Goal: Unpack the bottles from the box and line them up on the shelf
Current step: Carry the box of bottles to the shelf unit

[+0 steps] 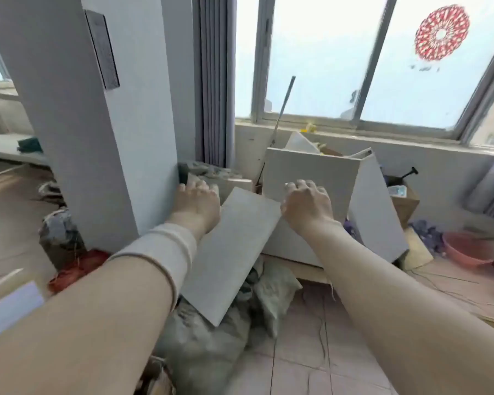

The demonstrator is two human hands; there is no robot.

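Both my arms are stretched forward. My left hand (196,202), palm down with fingers curled together, hangs over the top edge of a tilted grey panel (230,252); contact unclear. My right hand (307,202) hangs free in front of a white board (308,172), fingers loosely curled and holding nothing. No bottles visible. A cardboard box (405,203) sits right, under the window (382,58).

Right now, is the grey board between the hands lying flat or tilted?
Tilted. The grey board leans, its lower end on the grey sacks and its upper end raised between both hands.
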